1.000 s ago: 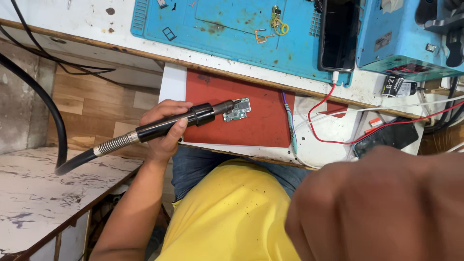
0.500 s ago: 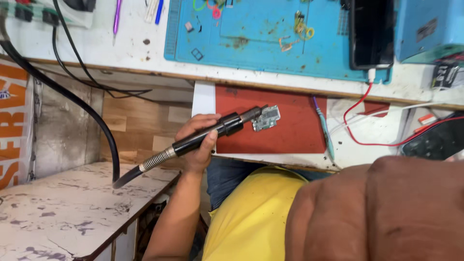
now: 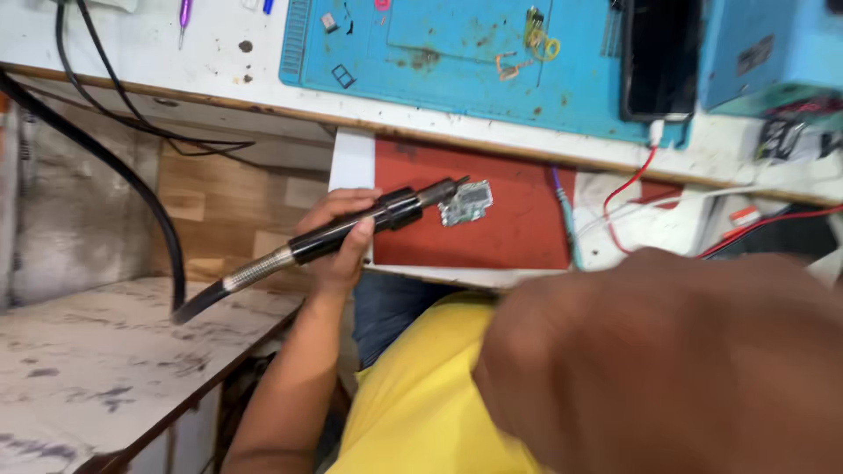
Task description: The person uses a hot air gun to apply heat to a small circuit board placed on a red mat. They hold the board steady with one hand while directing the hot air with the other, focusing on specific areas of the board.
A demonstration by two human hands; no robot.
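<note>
My left hand (image 3: 338, 241) grips a black pen-like tool (image 3: 386, 213) with a metal collar and a black hose (image 3: 114, 167) trailing off to the left. The tool's tip points at a small silvery circuit board (image 3: 465, 204) lying on a red mat (image 3: 518, 224), and is touching it or just short of it. My right hand (image 3: 667, 360) is a big blurred shape close to the camera at the lower right. Its fingers cannot be made out. It hides part of my yellow shirt (image 3: 421, 395).
A blue work mat (image 3: 492, 61) with small parts lies on the white bench behind. A black phone (image 3: 659, 57) and a blue box (image 3: 764, 48) stand at the right, with a red wire (image 3: 628, 189) and white cables below. A worn side table (image 3: 97, 351) sits at the left.
The view has swung a little over the bench. My left hand keeps the tool's tip at the small board. The blurred right hand now covers more of the lower right.
</note>
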